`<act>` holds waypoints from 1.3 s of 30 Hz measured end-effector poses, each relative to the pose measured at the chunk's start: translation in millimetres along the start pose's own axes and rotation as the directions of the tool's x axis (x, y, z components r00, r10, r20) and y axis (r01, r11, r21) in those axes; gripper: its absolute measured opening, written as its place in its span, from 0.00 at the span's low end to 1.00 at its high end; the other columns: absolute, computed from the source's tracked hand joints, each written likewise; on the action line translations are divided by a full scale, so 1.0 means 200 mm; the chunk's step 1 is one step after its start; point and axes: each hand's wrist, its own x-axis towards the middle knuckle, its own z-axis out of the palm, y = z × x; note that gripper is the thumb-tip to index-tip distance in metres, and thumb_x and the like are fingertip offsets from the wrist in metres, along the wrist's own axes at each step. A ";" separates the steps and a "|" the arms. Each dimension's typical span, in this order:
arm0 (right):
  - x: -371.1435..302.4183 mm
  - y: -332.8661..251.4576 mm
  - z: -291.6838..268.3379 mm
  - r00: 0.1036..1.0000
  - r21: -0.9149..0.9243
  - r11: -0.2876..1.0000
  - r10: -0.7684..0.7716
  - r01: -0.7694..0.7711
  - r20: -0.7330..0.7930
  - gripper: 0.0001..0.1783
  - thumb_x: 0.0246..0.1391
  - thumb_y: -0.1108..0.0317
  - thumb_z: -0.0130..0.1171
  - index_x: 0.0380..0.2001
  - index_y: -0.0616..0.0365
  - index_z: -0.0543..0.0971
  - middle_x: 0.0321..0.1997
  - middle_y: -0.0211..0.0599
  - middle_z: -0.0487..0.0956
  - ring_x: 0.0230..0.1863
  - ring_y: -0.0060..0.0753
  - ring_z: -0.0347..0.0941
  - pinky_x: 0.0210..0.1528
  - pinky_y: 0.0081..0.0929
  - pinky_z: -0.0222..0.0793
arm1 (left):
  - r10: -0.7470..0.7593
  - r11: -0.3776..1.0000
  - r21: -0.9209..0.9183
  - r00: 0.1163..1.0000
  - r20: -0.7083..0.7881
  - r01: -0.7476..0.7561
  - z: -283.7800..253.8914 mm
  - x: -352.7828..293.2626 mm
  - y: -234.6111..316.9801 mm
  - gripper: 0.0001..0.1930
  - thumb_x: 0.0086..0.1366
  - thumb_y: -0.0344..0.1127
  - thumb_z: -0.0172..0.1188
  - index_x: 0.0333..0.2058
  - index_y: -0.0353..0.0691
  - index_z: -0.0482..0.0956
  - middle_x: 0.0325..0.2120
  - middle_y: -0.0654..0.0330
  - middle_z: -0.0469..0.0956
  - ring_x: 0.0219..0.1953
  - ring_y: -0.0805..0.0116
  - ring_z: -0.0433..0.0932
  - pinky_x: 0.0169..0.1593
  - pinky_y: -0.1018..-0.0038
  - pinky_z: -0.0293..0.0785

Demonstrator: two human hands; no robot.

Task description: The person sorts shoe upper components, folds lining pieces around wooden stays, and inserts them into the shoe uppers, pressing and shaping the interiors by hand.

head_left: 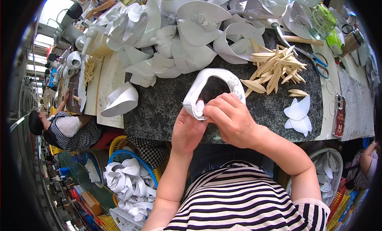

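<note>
Above the near edge of the dark speckled table mat, a white, ring-shaped shoe upper (195, 88) is held up, with a sparkly patch on its right side. My left hand (186, 131) supports its lower left end from beneath, fingers partly behind it. My right hand (230, 120) pinches the lower edge, its fingertips pressed at the inner rim. A small white tab shows inside the loop by my right fingertips. To the right of my hands lies a heap of beige leaf-shaped pieces (278, 68), and nearer, a small stack of white leaf-shaped pieces (298, 115).
Many white shoe uppers (195, 58) pile along the back. A single white upper (121, 99) lies left. A hammer (304, 40), blue-handled scissors (320, 65) and a phone (339, 116) are at right. Filled baskets (137, 153) stand below. A co-worker (73, 125) sits at left.
</note>
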 end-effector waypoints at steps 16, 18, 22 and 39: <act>0.13 0.00 -0.09 0.760 0.454 0.616 0.444 -0.644 0.475 0.11 0.63 0.68 0.54 0.43 0.63 0.79 0.37 0.44 0.79 0.39 0.43 0.77 0.43 0.34 0.72 | -0.079 0.994 -0.069 0.995 0.056 0.083 -0.03 -0.02 0.05 0.25 0.63 0.39 0.66 0.58 0.43 0.72 0.53 0.57 0.77 0.58 0.63 0.73 0.64 0.59 0.65; 0.12 0.04 -0.04 0.775 0.440 0.653 0.405 -0.616 0.485 0.11 0.65 0.68 0.53 0.44 0.63 0.79 0.37 0.39 0.80 0.39 0.34 0.76 0.43 0.29 0.71 | -0.068 0.995 -0.071 0.995 0.069 0.073 -0.01 -0.02 0.05 0.26 0.63 0.40 0.66 0.58 0.41 0.72 0.55 0.57 0.76 0.59 0.63 0.72 0.65 0.58 0.64; 0.23 -0.01 -0.06 0.527 0.283 0.482 0.506 -0.829 0.683 0.12 0.65 0.67 0.54 0.44 0.65 0.78 0.36 0.31 0.80 0.39 0.20 0.74 0.44 0.22 0.71 | -0.043 0.997 0.061 0.999 -0.008 0.044 -0.04 -0.05 0.07 0.23 0.63 0.39 0.66 0.55 0.38 0.75 0.54 0.58 0.77 0.59 0.65 0.72 0.65 0.60 0.64; 0.17 -0.02 0.06 0.748 0.214 0.732 0.554 -0.646 0.365 0.11 0.52 0.67 0.65 0.33 0.66 0.80 0.27 0.40 0.80 0.28 0.28 0.76 0.33 0.28 0.73 | -0.102 0.995 -0.019 0.995 0.000 0.102 -0.03 -0.07 0.05 0.18 0.66 0.35 0.61 0.54 0.43 0.78 0.55 0.59 0.76 0.60 0.63 0.71 0.67 0.60 0.60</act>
